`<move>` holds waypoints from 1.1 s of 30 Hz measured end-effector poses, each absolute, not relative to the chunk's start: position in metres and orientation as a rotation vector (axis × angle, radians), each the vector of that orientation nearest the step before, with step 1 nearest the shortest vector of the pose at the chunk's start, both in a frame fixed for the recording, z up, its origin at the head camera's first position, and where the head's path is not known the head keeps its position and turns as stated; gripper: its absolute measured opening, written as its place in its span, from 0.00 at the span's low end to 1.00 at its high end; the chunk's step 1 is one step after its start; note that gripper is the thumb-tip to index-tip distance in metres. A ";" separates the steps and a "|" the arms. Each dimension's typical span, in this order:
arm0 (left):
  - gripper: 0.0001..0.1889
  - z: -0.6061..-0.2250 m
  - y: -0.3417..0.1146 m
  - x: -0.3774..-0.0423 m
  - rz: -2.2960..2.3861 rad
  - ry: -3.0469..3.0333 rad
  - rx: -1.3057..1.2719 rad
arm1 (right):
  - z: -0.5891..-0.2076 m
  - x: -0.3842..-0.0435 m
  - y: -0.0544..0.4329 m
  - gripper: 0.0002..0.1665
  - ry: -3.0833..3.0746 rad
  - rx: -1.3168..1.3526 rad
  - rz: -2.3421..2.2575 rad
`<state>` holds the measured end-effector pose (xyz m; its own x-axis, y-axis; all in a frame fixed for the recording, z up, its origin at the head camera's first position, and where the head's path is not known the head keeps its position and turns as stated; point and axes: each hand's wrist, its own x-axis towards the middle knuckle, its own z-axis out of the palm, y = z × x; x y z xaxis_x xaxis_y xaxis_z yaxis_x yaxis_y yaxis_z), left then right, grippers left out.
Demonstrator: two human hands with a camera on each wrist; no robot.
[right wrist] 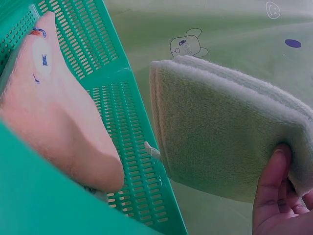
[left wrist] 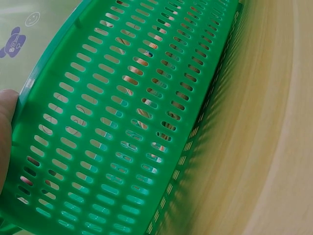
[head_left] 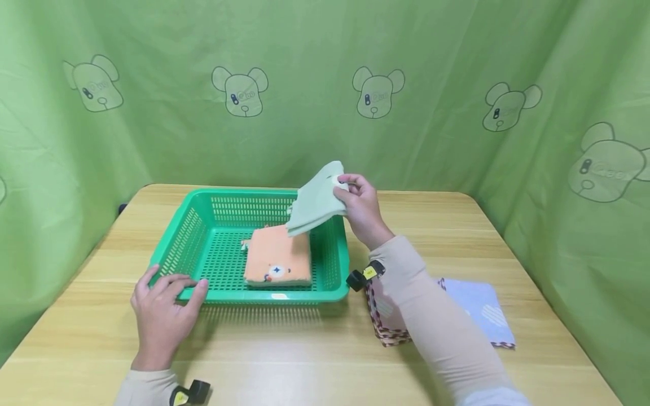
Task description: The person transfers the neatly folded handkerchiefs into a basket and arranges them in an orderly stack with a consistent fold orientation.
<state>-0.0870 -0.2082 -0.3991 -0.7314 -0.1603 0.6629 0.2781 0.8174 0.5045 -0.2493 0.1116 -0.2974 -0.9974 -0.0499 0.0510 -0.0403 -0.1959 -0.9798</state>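
In the head view, my right hand (head_left: 363, 211) pinches a folded pale green towel (head_left: 317, 197) by its right edge, thumb in front. The towel hangs tilted above the right rear part of the green plastic basket (head_left: 175, 237). Its fluffy pile and layered folds show in the right wrist view, where the thumb presses into the towel (right wrist: 215, 132). A folded orange towel (head_left: 279, 254) with a stitched animal face lies inside the basket, toward its right side. My left hand (head_left: 165, 316) grips the basket's front left rim; only a small part of it shows in the left wrist view.
Right of the basket, a pink towel (head_left: 386, 307) with a checked edge lies partly beneath my right forearm. Beside it rests a blue towel (head_left: 477, 304) with a similar border. Everything stands on a wooden table (head_left: 284, 349), with a green curtain (head_left: 315, 135) behind and at the sides.
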 end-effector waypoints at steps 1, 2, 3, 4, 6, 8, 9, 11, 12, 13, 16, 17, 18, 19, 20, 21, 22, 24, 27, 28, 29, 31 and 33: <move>0.18 -0.399 -0.208 -0.087 -0.775 -2.265 -0.085 | -0.297 -0.249 0.111 0.12 1.989 -0.112 -2.421; 0.18 -0.399 -0.208 -0.087 -0.776 -2.266 -0.084 | -0.297 -0.249 0.111 0.12 1.987 -0.112 -2.423; 0.18 -0.399 -0.208 -0.087 -0.777 -2.266 -0.084 | -0.297 -0.249 0.110 0.12 1.986 -0.114 -2.423; 0.18 -0.399 -0.208 -0.087 -0.777 -2.266 -0.083 | -0.297 -0.249 0.110 0.12 1.986 -0.118 -2.423; 0.18 -0.398 -0.208 -0.086 -0.775 -2.266 -0.083 | -0.297 -0.249 0.108 0.12 1.977 -0.121 -2.429; 0.18 -0.398 -0.208 -0.086 -0.775 -2.266 -0.082 | -0.297 -0.248 0.106 0.12 1.970 -0.120 -2.432; 0.18 -0.398 -0.208 -0.086 -0.776 -2.266 -0.082 | -0.297 -0.248 0.105 0.12 1.968 -0.119 -2.433; 0.18 -0.398 -0.208 -0.086 -0.778 -2.267 -0.080 | -0.297 -0.247 0.104 0.12 1.961 -0.117 -2.438; 0.18 -0.398 -0.208 -0.086 -0.778 -2.268 -0.081 | -0.297 -0.247 0.103 0.12 1.960 -0.116 -2.438; 0.18 -0.398 -0.208 -0.086 -0.779 -2.269 -0.081 | -0.297 -0.246 0.103 0.12 1.960 -0.118 -2.439; 0.18 -0.398 -0.208 -0.086 -0.779 -2.273 -0.080 | -0.297 -0.247 0.102 0.13 1.955 -0.123 -2.442; 0.18 -0.398 -0.208 -0.086 -0.779 -2.274 -0.079 | -0.297 -0.247 0.101 0.13 1.951 -0.123 -2.443; 0.18 -0.398 -0.208 -0.086 -0.778 -2.274 -0.078 | -0.298 -0.247 0.101 0.13 1.949 -0.122 -2.441; 0.18 -0.398 -0.208 -0.086 -0.777 -2.274 -0.078 | -0.298 -0.247 0.100 0.13 1.945 -0.121 -2.440; 0.18 -0.398 -0.208 -0.086 -0.776 -2.273 -0.077 | -0.298 -0.247 0.099 0.13 1.940 -0.118 -2.439; 0.19 -0.398 -0.208 -0.086 -0.776 -2.272 -0.077 | -0.298 -0.247 0.098 0.13 1.934 -0.117 -2.439; 0.19 -0.398 -0.208 -0.086 -0.774 -2.271 -0.077 | -0.298 -0.247 0.098 0.13 1.930 -0.117 -2.439; 0.19 -0.398 -0.208 -0.086 -0.770 -2.269 -0.080 | -0.299 -0.246 0.096 0.14 1.935 -0.117 -2.434; 0.19 -0.398 -0.208 -0.086 -0.770 -2.267 -0.084 | -0.299 -0.246 0.093 0.14 1.933 -0.119 -2.436; 0.19 -0.398 -0.208 -0.086 -0.769 -2.268 -0.084 | -0.299 -0.246 0.092 0.13 1.933 -0.123 -2.436; 0.19 -0.398 -0.208 -0.086 -0.770 -2.269 -0.083 | -0.299 -0.246 0.091 0.13 1.932 -0.125 -2.436; 0.19 -0.398 -0.208 -0.086 -0.774 -2.273 -0.080 | -0.300 -0.246 0.090 0.13 1.925 -0.126 -2.438; 0.19 -0.398 -0.208 -0.086 -0.779 -2.278 -0.076 | -0.300 -0.245 0.088 0.13 1.917 -0.124 -2.439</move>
<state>-0.0858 -0.2083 -0.3983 -0.7418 -0.1643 0.6502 0.2683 0.8159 0.5121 -0.2453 0.0878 -0.3001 -0.9961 -0.0779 0.0402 -0.0206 -0.2370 -0.9713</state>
